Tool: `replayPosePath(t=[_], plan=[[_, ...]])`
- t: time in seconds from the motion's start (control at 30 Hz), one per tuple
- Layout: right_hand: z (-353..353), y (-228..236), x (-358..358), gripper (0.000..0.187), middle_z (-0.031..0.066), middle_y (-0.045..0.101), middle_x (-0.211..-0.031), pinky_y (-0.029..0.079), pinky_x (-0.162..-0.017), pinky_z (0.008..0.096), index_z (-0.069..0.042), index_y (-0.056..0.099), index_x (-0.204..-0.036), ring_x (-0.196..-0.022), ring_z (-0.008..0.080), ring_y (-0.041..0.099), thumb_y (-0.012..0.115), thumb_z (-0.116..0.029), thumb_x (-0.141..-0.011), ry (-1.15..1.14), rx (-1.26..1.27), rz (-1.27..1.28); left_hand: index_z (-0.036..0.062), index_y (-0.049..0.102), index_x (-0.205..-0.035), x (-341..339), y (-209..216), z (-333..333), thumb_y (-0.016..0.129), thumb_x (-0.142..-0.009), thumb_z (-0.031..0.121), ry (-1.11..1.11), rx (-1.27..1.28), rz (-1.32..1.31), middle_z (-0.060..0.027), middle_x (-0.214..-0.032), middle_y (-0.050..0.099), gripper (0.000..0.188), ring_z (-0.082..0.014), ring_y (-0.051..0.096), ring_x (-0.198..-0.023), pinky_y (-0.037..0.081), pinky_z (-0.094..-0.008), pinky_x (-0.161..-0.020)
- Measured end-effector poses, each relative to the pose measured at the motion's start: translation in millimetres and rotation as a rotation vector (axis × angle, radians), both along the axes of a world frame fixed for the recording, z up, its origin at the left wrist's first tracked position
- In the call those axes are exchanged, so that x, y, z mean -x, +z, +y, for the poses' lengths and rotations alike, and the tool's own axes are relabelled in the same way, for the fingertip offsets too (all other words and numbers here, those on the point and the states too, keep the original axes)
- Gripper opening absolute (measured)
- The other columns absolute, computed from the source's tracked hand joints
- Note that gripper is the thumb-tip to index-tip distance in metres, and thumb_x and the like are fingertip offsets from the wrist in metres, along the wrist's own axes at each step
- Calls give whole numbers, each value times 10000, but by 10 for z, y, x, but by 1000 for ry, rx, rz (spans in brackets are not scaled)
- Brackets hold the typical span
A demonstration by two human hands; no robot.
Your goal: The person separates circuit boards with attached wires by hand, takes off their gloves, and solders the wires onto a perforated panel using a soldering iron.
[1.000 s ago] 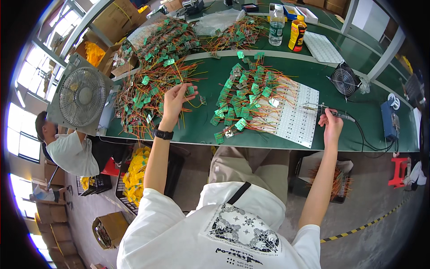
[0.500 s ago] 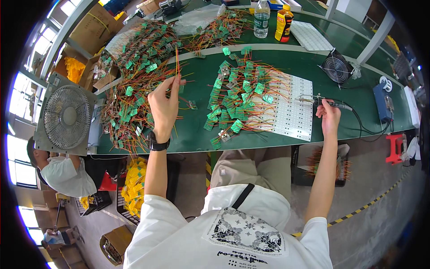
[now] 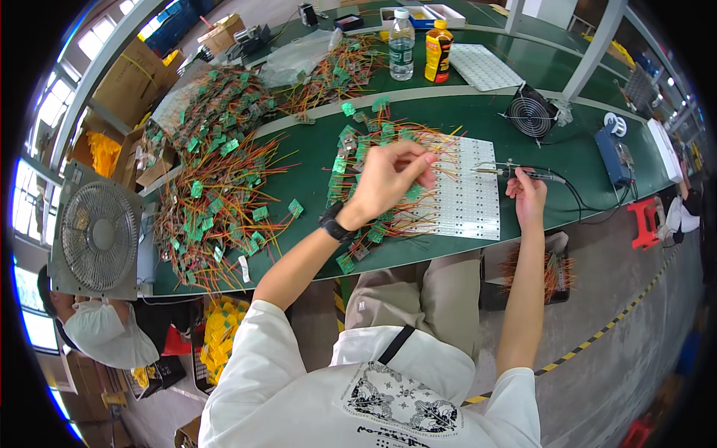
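My left hand [image 3: 385, 183] is pinched closed above the left part of a white dotted panel [image 3: 470, 205]. Thin wires show by its fingertips, though they blend with those lying on the panel. Under and beside this hand lie small green circuit boards [image 3: 340, 164] with red and yellow wires, partly hidden by it. My right hand [image 3: 528, 196] grips a soldering iron [image 3: 551, 176] by its dark handle, at the panel's right edge. The iron's tip points left, over the panel. A loose heap of wired boards [image 3: 202, 216] spreads out to the left.
Further wired boards [image 3: 224, 112] are heaped at the back left, beside a large fan [image 3: 101, 231]. Two bottles [image 3: 401, 52], a second white panel [image 3: 482, 67] and a small black fan [image 3: 532, 113] stand beyond. The blue soldering station [image 3: 614, 160] is at right. Another person [image 3: 97, 332] sits left.
My left hand has moved right, from the left heap with a red-yellow wire in its fingers to above the white panel. My right hand keeps the iron near the panel. The view has shifted slightly.
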State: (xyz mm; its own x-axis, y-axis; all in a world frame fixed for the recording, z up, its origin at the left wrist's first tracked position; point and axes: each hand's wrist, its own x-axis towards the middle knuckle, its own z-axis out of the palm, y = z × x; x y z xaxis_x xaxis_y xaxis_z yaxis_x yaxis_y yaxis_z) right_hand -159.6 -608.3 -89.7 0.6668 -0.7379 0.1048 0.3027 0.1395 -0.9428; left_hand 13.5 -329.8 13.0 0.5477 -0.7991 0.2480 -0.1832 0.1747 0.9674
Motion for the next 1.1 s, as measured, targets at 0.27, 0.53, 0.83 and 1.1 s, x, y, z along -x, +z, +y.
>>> replayPosePath(t=[0.27, 0.53, 0.83, 1.1], plan=[[-24, -58, -17, 167, 92, 657, -698, 422, -504, 241, 10, 643, -954, -526, 154, 598, 668, -145, -898, 3, -6, 30, -44, 631, -1028, 134, -195, -440, 544, -998, 111, -96, -3, 29, -103, -889, 710, 180, -138, 693, -774, 540, -248, -647], [20, 26, -40, 170, 91, 655, -696, 416, -498, 245, 13, 637, -961, -523, 151, 594, 662, -146, -905, 1, -13, 38, -21, 676, -872, -20, -573, -509, 642, -848, 97, -75, -201, -854, -180, -802, 674, 125, -382, 637, -733, 519, -444, -681], [35, 33, -17, 189, 94, 653, -700, 418, -493, 240, 18, 625, -1008, -521, 147, 592, 663, -136, -906, -12, -21, 63, -34, 669, -952, 27, -453, -540, 613, -888, 98, -101, -216, -397, -137, -786, 685, 157, -258, 651, -628, 520, -364, -631], [50, 49, -32, 187, 100, 656, -712, 420, -495, 236, 19, 620, -1015, -526, 150, 598, 667, -124, -904, -11, -8, 64, 16, 705, -875, 18, -484, -562, 661, -822, 117, -51, -212, -541, -114, -765, 686, 122, -246, 653, -630, 514, -353, -592]])
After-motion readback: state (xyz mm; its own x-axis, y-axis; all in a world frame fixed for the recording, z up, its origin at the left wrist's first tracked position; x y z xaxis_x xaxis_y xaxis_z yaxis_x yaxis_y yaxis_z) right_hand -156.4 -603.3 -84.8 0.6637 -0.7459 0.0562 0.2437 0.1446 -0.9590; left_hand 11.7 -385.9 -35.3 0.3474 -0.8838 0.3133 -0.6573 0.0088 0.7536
